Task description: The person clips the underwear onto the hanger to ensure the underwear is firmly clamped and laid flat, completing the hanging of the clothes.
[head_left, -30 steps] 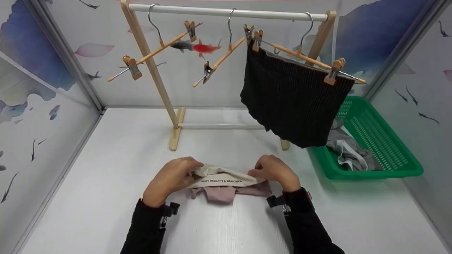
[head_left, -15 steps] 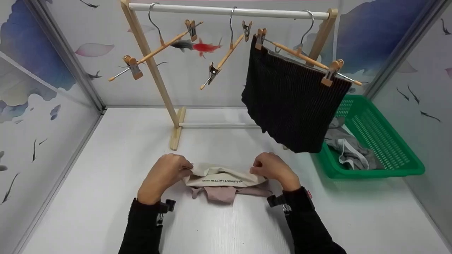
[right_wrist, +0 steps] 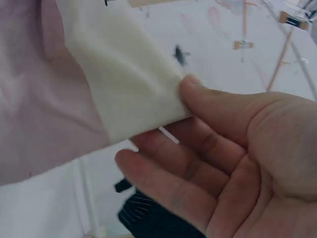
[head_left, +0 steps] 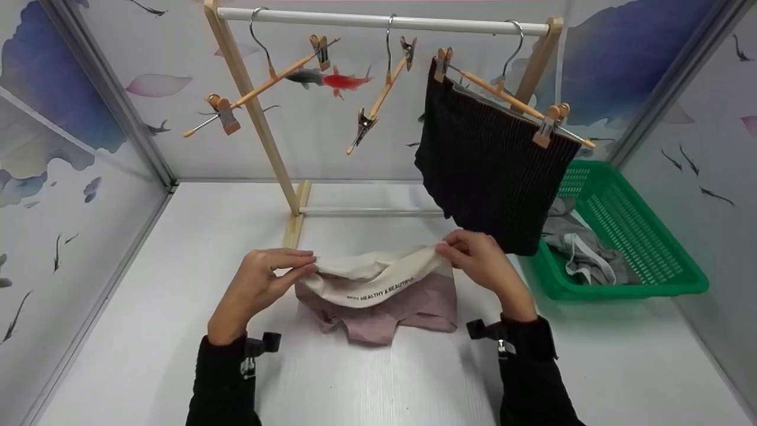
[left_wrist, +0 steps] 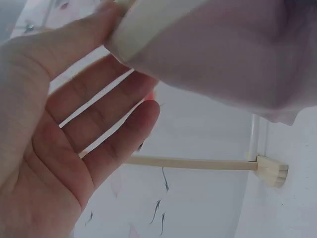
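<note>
A pair of pink underpants (head_left: 378,316) with a wide cream waistband (head_left: 387,287) and dark lettering is held up in front of me, its lower part near the white table. My left hand (head_left: 260,284) pinches the waistband's left end between thumb and fingers. At the other end, my right hand (head_left: 488,263) pinches the band's corner; the right wrist view shows the thumb (right_wrist: 198,91) over the cream cloth. The waistband sags between both hands. In the left wrist view, the pink cloth (left_wrist: 218,59) hangs from the fingertips and the other fingers are spread.
Behind stands a wooden rack with a white rail (head_left: 355,19). Two bare clip hangers, a left one (head_left: 260,89) and a middle one (head_left: 387,89), hang there. A black ribbed garment (head_left: 491,160) is clipped to the right hanger. A green basket (head_left: 644,290) at right holds grey clothing (head_left: 591,248).
Both hands have raised the waistband and spread wider apart, so more pink cloth shows. The left hand has moved left, the right hand up and right. The middle hanger and black garment have swung slightly.
</note>
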Demonstrator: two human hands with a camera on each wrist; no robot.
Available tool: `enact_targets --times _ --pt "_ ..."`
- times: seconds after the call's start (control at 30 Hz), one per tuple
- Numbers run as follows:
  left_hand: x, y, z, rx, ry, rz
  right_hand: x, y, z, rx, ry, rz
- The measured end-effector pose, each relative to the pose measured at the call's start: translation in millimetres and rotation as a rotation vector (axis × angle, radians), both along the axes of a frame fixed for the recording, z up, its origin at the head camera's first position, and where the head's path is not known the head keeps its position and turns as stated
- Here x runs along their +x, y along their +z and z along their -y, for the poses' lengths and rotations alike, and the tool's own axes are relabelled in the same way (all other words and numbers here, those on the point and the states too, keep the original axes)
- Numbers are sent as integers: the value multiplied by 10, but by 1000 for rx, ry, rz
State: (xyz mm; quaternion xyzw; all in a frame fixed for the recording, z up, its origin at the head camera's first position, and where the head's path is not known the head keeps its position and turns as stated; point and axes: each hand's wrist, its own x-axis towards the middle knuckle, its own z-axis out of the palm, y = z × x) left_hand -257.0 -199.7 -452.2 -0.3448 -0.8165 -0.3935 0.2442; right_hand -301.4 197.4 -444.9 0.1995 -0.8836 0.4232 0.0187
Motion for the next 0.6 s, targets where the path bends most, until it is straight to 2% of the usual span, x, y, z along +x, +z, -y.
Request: enact_targets --times 0.17,0.3,0.43,0.6 --pt "49 53 87 206 -12 76 86 166 -108 -215 -37 -39" --pt "87 98 67 373 -30 155 154 264 -130 -376 -63 -55" --pt "133 163 -3 585 -81 236 209 334 -120 -465 -88 -78" --pt "171 245 -65 795 -111 299 262 393 -108 -500 -127 -112"
